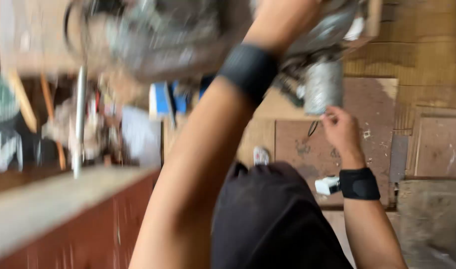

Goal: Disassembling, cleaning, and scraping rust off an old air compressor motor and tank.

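Frame badly blurred. Left hand (pixel 282 20) raised against a grey metal machine body (pixel 168 35) at top of view; its fingers are out of sight, grip cannot be told. Right hand (pixel 340 130) sits just below a silvery cylinder (pixel 323 85) on that machine, fingertips pinched on a thin dark wire (pixel 312 128). Black wristbands on both arms. Worn wooden boards (pixel 427 60) lie beneath

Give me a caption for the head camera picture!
Blurry view: right hand pinching a thin wire under a grey metal machine, left arm reaching up to it.
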